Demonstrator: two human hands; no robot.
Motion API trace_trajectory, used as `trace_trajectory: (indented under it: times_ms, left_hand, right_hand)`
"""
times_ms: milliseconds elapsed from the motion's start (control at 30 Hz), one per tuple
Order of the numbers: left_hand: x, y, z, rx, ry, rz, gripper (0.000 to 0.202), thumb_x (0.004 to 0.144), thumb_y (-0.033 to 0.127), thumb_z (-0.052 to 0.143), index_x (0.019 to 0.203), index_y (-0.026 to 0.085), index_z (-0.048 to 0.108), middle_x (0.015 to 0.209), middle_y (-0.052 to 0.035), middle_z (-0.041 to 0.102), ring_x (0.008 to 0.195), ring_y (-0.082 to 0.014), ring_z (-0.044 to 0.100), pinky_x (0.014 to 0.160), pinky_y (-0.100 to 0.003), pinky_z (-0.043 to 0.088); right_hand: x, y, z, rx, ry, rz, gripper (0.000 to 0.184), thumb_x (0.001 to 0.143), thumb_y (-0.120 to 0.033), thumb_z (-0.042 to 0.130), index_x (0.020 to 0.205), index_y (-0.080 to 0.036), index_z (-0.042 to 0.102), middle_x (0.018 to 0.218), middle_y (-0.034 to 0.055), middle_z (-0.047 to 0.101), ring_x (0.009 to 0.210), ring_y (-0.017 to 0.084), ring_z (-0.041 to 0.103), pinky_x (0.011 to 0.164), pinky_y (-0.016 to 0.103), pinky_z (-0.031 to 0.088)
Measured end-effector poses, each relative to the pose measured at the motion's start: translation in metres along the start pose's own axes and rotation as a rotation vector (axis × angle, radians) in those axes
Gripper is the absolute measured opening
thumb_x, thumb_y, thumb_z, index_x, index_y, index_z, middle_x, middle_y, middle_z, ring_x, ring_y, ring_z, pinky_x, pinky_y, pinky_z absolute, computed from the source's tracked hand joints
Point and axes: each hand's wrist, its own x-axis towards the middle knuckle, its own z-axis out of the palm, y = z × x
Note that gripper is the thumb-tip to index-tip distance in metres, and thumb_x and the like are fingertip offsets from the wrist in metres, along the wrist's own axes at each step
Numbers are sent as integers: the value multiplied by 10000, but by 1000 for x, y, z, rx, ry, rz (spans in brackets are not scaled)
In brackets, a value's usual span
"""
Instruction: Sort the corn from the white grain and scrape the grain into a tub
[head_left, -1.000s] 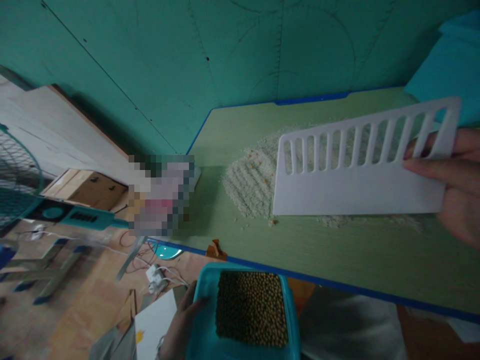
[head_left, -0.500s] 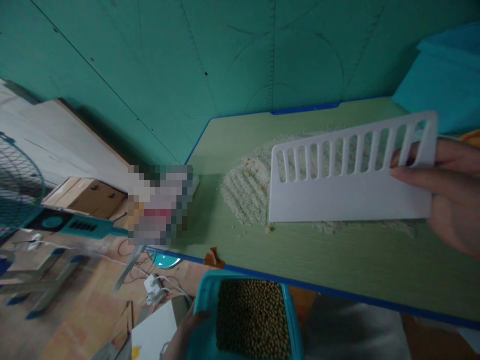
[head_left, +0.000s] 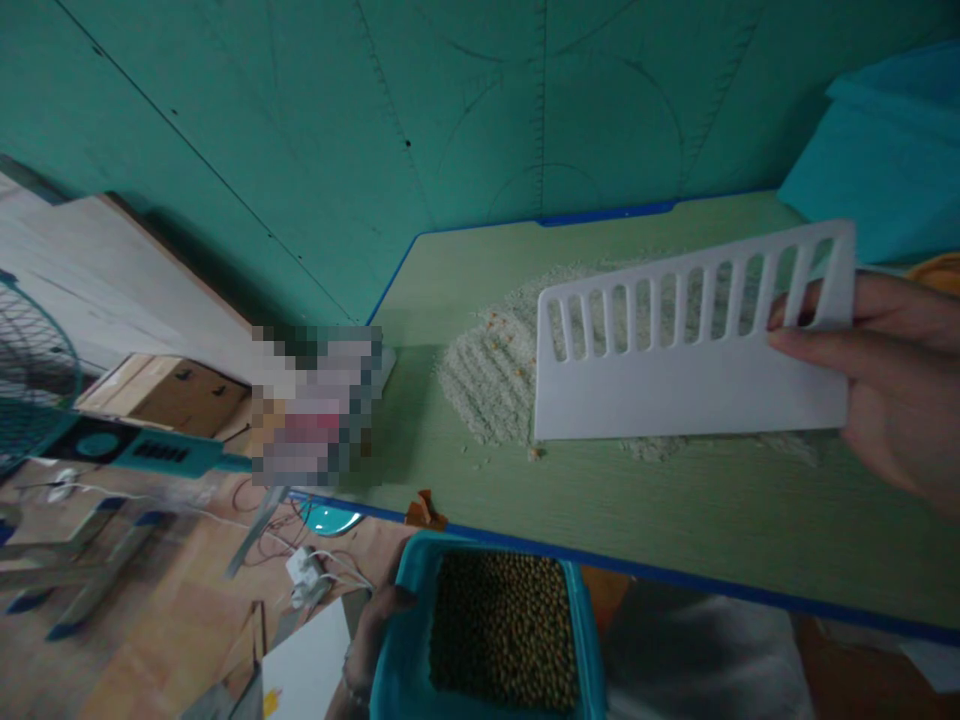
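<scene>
My right hand [head_left: 892,385] grips a white plastic slotted scraper [head_left: 686,375] between thumb and fingers, with its row of slots toward the far side. The scraper's long plain edge lies over a pale ridged pile of grain [head_left: 487,385] flecked with orange, and I cannot tell whether it touches. The pile rests on a green tabletop [head_left: 660,495]. At the bottom of the view my left hand [head_left: 371,640] holds the rim of a teal tray [head_left: 409,590], which is full of small olive-brown beans [head_left: 502,630].
A blue trim edges the tabletop, and a teal wall [head_left: 225,120] rises behind it. A pixelated object [head_left: 315,405] stands at the table's left end. A teal block [head_left: 877,170] sits at the far right. Beyond the table are a fan [head_left: 30,380], cables and a cardboard box [head_left: 180,400].
The scraper has moved slightly left over the grain, and the whole view has shifted a little. The tray stays in my left hand.
</scene>
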Motion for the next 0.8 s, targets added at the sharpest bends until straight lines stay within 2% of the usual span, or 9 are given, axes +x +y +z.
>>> trace_trajectory:
  times_ms: [133,200,233,267,400,533,600,700,800]
  left_hand:
    - [5,20,1,21,8,44,374,734,391,544,1058,221,622,993,-23,720,941,-281,641,792,-414,513]
    - [8,35,1,121,28,81,430,703,377,527,1081,187,607,1032,-61,718,980,-292,634,816,-410,509]
    - [9,44,2,332,14,164,453,704,382,484,1082,162,603,1068,-88,706,1018,-286,619,834,-402,504]
    - [10,53,3,433,11,215,450,685,363,496,1063,151,616,1108,-110,688,1066,-291,592,901,-413,461]
    - [9,76,10,696,19,349,398,664,219,490,1016,116,646,1098,-199,671,1064,-348,580,957,-525,377]
    - [6,79,21,1283,-44,449,522,688,132,475,1205,83,527,1300,-233,519,1201,-341,471,976,-527,366]
    - [5,78,28,1460,-102,478,572,701,144,491,1269,78,467,1319,-237,497,1242,-354,416,987,-533,350]
    - [3,79,40,1483,-178,615,573,736,236,514,1298,150,445,1264,-202,561,1230,-372,423,984,-571,331]
    - [3,85,56,1422,-260,778,475,764,296,500,1220,164,523,1143,-169,647,1112,-330,544,929,-505,419]
  right_hand:
    - [0,0,1,16,-1,6,248,561,-167,638,778,-281,678,877,-14,693,766,203,633,679,369,501]
    - [0,-1,2,9,6,24,247,561,-167,638,778,-279,677,878,-11,694,748,205,634,667,373,504]
    - [0,-1,3,10,9,35,246,559,-171,638,777,-278,677,880,-9,694,741,207,633,659,375,505]
    - [0,-2,4,13,13,45,245,553,-178,640,773,-277,676,879,-8,694,734,210,633,649,374,504]
    - [0,-3,5,4,28,67,249,521,-222,653,764,-276,673,845,-3,695,706,215,627,607,357,489]
    - [1,-1,3,-1,27,44,262,495,-261,676,756,-286,664,784,-19,690,639,188,607,546,312,460]
    - [1,0,1,-15,21,31,263,494,-290,678,757,-287,661,772,-26,685,620,177,596,505,285,432]
    - [0,0,-1,-33,-5,31,267,487,-312,666,751,-270,658,745,-25,675,606,172,582,478,268,403]
    - [0,-2,-2,-56,-7,27,240,488,-323,662,716,-250,644,669,-27,653,561,159,553,462,256,377]
